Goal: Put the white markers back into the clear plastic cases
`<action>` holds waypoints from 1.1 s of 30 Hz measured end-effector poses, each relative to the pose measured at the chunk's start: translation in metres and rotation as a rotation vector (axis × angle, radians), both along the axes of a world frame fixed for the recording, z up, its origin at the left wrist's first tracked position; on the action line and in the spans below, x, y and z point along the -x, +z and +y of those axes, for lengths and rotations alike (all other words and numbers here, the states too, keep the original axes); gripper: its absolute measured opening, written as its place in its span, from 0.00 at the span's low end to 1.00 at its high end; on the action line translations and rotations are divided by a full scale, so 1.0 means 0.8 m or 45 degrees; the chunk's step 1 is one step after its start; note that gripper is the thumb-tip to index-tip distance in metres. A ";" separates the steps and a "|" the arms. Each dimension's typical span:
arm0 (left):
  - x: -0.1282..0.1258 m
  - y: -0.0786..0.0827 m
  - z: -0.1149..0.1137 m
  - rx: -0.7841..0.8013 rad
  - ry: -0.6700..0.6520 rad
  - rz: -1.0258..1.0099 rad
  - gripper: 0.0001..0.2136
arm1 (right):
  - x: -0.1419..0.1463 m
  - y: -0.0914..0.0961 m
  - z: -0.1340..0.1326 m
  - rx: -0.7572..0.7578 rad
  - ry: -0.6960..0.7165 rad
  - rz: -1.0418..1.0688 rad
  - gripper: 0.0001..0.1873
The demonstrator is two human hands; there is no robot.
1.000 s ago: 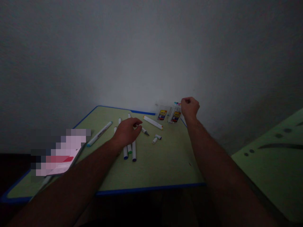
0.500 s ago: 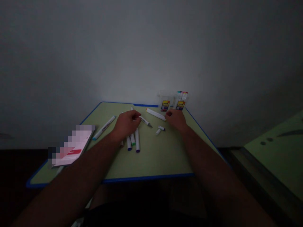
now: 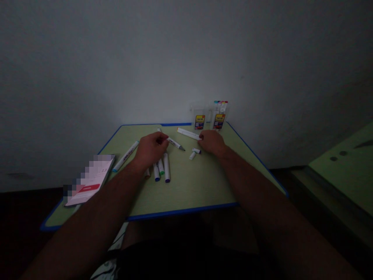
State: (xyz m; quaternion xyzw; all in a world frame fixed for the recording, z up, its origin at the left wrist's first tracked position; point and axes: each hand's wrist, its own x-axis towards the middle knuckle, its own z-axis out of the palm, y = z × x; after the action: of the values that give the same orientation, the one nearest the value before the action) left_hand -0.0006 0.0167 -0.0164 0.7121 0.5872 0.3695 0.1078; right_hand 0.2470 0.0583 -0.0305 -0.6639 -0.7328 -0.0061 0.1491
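Note:
My left hand [image 3: 152, 147] is closed on an uncapped marker [image 3: 176, 144], pinching its rear end. The marker's grey tip points right and toward me. At the end of a white marker [image 3: 187, 133] with an orange end, my right hand [image 3: 212, 141] has its fingers closed. Two small loose caps [image 3: 196, 151] lie on the table between the hands, nearer the right one. Several capped markers [image 3: 166, 169] with blue, green and brown ends lie below my left hand, which partly hides them.
A phone [image 3: 90, 181] and a light-blue-ended marker [image 3: 126, 156] lie on the left. At the back right stand a clear case [image 3: 199, 121] and another case holding several markers [image 3: 219, 119]. The green table [image 3: 189, 194] has a blue edge and meets the wall.
The camera view has shifted slightly, so the table and cases sit a little differently. Both hands keep nearly the same places and grips on their markers.

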 end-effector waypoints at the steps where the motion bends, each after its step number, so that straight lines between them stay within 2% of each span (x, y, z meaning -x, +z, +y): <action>1: 0.000 0.000 0.000 -0.002 0.002 -0.004 0.11 | 0.000 0.000 0.000 0.007 -0.003 -0.001 0.12; 15: 0.001 0.000 0.000 0.007 0.008 -0.034 0.10 | 0.000 -0.004 0.004 0.082 -0.031 -0.065 0.12; 21: 0.001 0.000 0.001 0.007 0.024 -0.028 0.10 | 0.000 -0.003 0.005 0.121 -0.055 0.012 0.13; 26: 0.003 -0.001 0.004 -0.038 0.038 -0.061 0.13 | -0.003 0.001 0.008 0.038 0.008 0.186 0.10; 33: 0.012 0.000 0.012 -0.041 0.212 -0.217 0.20 | 0.007 0.008 -0.004 -0.172 0.229 0.301 0.08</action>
State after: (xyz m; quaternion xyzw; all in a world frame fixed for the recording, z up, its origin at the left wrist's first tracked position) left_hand -0.0104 0.0266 -0.0161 0.6284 0.6270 0.4459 0.1148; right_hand 0.2417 0.0554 -0.0245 -0.5802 -0.7645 0.0364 0.2786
